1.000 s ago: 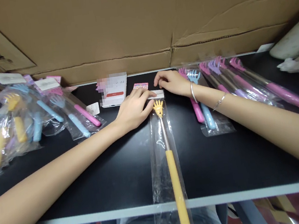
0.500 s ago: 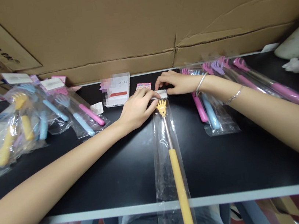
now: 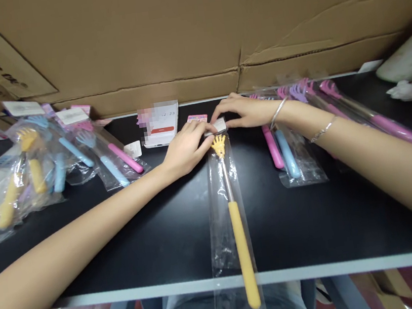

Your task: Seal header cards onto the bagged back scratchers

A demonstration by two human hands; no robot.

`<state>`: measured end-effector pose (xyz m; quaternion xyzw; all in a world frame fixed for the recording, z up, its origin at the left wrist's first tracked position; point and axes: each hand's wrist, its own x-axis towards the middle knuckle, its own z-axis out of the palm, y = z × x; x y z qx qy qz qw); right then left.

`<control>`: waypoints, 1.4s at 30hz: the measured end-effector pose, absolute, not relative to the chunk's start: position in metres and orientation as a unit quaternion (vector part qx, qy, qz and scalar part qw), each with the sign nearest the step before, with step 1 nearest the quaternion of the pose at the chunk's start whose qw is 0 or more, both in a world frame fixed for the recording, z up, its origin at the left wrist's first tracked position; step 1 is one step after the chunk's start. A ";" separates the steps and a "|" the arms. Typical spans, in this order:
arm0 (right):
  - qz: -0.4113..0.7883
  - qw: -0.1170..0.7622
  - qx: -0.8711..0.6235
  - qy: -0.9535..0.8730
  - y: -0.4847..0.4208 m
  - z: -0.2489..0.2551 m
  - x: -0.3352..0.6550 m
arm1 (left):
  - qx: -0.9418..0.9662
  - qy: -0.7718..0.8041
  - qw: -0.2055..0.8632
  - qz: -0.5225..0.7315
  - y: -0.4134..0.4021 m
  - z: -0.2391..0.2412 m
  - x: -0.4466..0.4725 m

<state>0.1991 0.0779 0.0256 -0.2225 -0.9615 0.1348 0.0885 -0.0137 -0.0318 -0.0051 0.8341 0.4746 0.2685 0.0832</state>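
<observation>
Black tabletop, bagged yellow scratcher overhanging its near edge
Left hand, right hand at white label; fingers narrowly parted, grip unclear.

A bagged back scratcher lies mid-counter, its handle end jutting past the front edge of the counter. Behind it, slightly left, a phone sits near the back edge. More bagged scratchers lie in a left heap and a right group; cardboard stands behind the back edge.
</observation>
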 end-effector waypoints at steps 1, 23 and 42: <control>0.137 0.100 -0.223 -0.960 0.076 0.028 0.198 | 0.832 0.470 0.091 0.280 -0.032 -0.005 -0.014; 0.248 0.179 -0.353 -0.884 0.068 0.011 0.182 | 0.835 0.503 -0.010 0.223 -0.031 -0.012 -0.013; 0.339 0.290 -0.414 -0.793 0.071 0.005 0.179 | 0.865 0.407 0.017 0.292 -0.031 -0.011 -0.014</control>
